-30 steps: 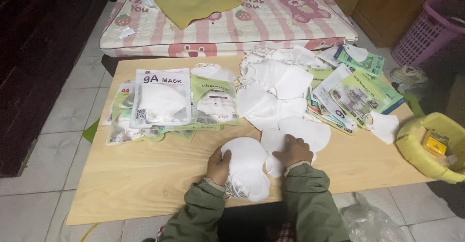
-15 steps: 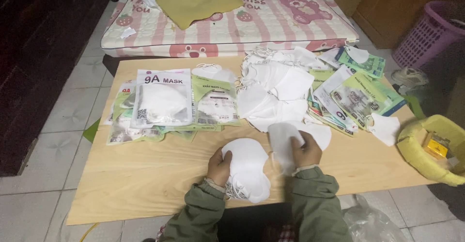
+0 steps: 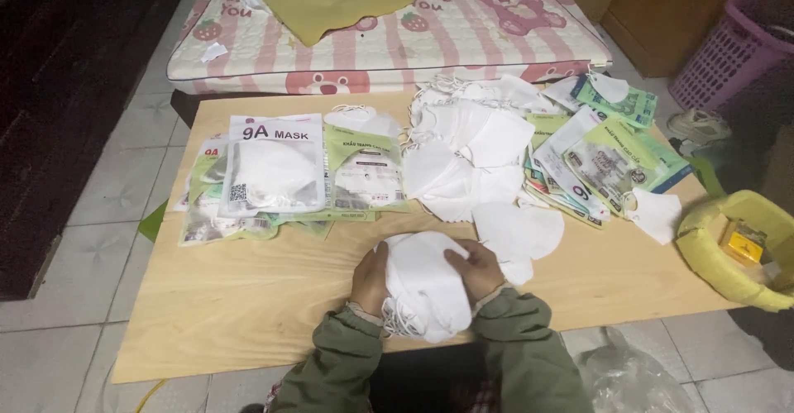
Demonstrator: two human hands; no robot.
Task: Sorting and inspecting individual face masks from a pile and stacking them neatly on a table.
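Both hands hold a small stack of white face masks (image 3: 423, 285) at the near edge of a low wooden board (image 3: 248, 297). My left hand (image 3: 370, 279) grips the stack's left side and my right hand (image 3: 475, 271) presses on its right side. Just right of the stack lies a loose white mask (image 3: 521, 229). Behind it a heap of loose white masks (image 3: 467, 152) covers the board's middle. Sealed mask packs (image 3: 277, 169) lie in a pile at the left.
Empty green and white packets (image 3: 600, 161) are stacked at the right. A yellow tub (image 3: 728, 252) stands off the board's right edge, a purple basket (image 3: 732, 49) farther back. A pink striped mattress (image 3: 389, 28) lies behind the board. A clear plastic bag (image 3: 628, 376) sits by my right arm.
My right hand picked a white mask from the board at the right and brought it left onto the stack in my left hand. Both hands now close around the stack.
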